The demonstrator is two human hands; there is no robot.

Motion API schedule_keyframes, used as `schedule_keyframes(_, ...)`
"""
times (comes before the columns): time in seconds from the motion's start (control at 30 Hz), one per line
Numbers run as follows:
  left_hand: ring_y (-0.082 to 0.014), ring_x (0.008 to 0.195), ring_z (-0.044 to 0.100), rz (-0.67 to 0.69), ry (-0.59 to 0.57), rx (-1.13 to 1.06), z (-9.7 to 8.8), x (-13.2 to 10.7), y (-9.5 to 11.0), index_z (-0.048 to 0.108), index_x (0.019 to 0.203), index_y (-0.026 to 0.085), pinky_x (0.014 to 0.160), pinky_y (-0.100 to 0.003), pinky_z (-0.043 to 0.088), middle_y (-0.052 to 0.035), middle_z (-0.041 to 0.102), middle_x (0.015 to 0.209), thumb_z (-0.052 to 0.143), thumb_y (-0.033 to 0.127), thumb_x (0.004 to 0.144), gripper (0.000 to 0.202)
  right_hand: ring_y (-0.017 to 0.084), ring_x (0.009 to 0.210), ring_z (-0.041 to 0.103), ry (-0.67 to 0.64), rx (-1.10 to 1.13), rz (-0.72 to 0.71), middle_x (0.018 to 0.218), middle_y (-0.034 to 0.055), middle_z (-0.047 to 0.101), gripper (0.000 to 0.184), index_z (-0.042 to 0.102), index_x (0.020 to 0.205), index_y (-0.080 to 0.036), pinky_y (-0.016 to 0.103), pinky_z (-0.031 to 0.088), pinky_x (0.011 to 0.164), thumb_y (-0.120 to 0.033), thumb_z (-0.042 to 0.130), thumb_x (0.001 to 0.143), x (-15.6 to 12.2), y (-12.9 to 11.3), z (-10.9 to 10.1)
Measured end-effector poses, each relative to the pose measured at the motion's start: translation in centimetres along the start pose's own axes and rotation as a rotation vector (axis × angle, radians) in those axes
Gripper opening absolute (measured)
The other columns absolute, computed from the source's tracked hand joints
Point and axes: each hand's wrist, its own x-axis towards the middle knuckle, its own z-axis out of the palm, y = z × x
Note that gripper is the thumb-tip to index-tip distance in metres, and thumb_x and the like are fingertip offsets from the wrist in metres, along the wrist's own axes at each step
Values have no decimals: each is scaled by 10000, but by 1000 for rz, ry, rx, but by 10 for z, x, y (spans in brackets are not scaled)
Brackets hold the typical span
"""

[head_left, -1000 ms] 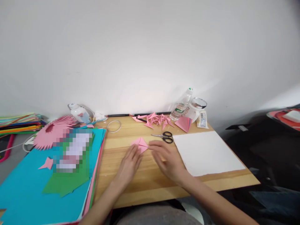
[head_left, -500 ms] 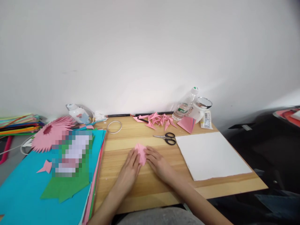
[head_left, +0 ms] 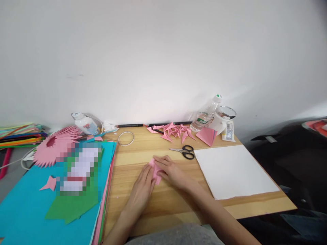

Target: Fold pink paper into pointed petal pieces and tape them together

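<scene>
A small folded pink paper [head_left: 156, 174] lies on the wooden table between my two hands, which partly cover it. My left hand [head_left: 143, 182] holds its left edge down, fingers together. From the other side, my right hand [head_left: 173, 172] grips the paper's upper right part, with its fingertips over the top corner. Black-handled scissors [head_left: 185, 151] lie just beyond my right hand. Further back is a heap of folded pink paper pieces [head_left: 176, 131].
At right lie a white sheet [head_left: 236, 173] and a stack of pink paper [head_left: 206, 136], near a water bottle [head_left: 203, 117]. A ring [head_left: 125, 139] rests at the back. Coloured sheets [head_left: 22, 204] and a pleated pink paper ring [head_left: 42, 151] occupy the left.
My right hand has moved up and over the pink paper, covering more of its upper right side. My left hand stays at the left edge. The view has shifted slightly.
</scene>
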Motion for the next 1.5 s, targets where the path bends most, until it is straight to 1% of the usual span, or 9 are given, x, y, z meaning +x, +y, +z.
schedule_keyframes(0.17, -251, 1288, 313, 27, 4, -8, 6, 3, -3, 370, 1301, 82, 997, -428, 397, -187, 418, 1353, 354, 222, 889, 435, 226, 1130, 408, 31, 10, -49, 1306, 108, 473, 354, 483, 1226, -133, 410, 442, 951, -157, 458, 874, -2, 3, 7)
schedule_keyframes(0.33, -267, 1268, 354, 33, -5, -13, 2, 5, -6, 415, 1270, 108, 1023, -505, 333, -162, 475, 1316, 412, 254, 873, 423, 228, 1084, 433, 166, 29, -60, 1232, 141, 522, 242, 583, 1072, -106, 419, 462, 906, -193, 465, 879, -8, 8, 15)
schedule_keyframes(0.53, -229, 1256, 383, -97, 57, -134, -3, 4, -7, 346, 1319, 171, 1003, -461, 380, -134, 459, 1337, 431, 236, 871, 460, 215, 1038, 459, 212, 87, -45, 1177, 113, 568, 225, 597, 1061, -137, 413, 470, 887, -164, 465, 881, -6, 9, 14)
schedule_keyframes(0.77, -245, 1274, 355, -4, 96, -127, -4, 4, -3, 557, 1088, 168, 980, -452, 420, -112, 563, 1215, 449, 184, 864, 250, 242, 1052, 440, 265, -65, -41, 1130, 91, 595, 202, 639, 980, -182, 440, 474, 861, -128, 485, 860, -6, 6, 14)
schedule_keyframes(0.9, -250, 1243, 402, 32, 52, -79, -7, 2, 2, 552, 1113, 163, 941, -406, 464, -120, 577, 1165, 435, 216, 875, 270, 231, 975, 489, 225, -220, 43, 1131, 117, 564, 198, 645, 935, -185, 392, 514, 782, -93, 498, 839, -8, 0, 14)
schedule_keyframes(1.0, -250, 1200, 457, 79, 34, -50, -11, -2, 4, 511, 1176, 167, 934, -414, 470, -122, 571, 1185, 411, 243, 887, 315, 225, 996, 503, 195, -252, 59, 1137, 143, 533, 222, 625, 962, -154, 366, 520, 800, -54, 476, 829, -8, -3, 18)
schedule_keyframes(1.2, -212, 1083, 538, 95, 32, -48, -17, -4, 10, 576, 1048, 176, 916, -397, 482, -88, 612, 1072, 367, 182, 894, 260, 244, 1152, 427, 268, -250, -7, 1180, 158, 508, 335, 513, 1156, -138, 441, 462, 914, -54, 402, 852, -15, -5, 21)
schedule_keyframes(1.3, -215, 1014, 557, 76, 42, -13, -18, -3, 14, 583, 1022, 174, 854, -396, 510, -88, 611, 1023, 377, 182, 890, 245, 258, 1169, 411, 304, -215, -28, 1210, 165, 499, 356, 507, 1169, -142, 475, 449, 921, -49, 399, 843, -20, -13, 14)
schedule_keyframes(1.5, -198, 1096, 522, 98, -4, -103, -18, -4, 12, 589, 1018, 202, 911, -381, 489, -63, 620, 1004, 354, 178, 898, 265, 227, 1093, 487, 144, -134, -14, 1083, 129, 585, 268, 593, 1022, -140, 389, 473, 921, -37, 459, 814, -26, -19, 7)
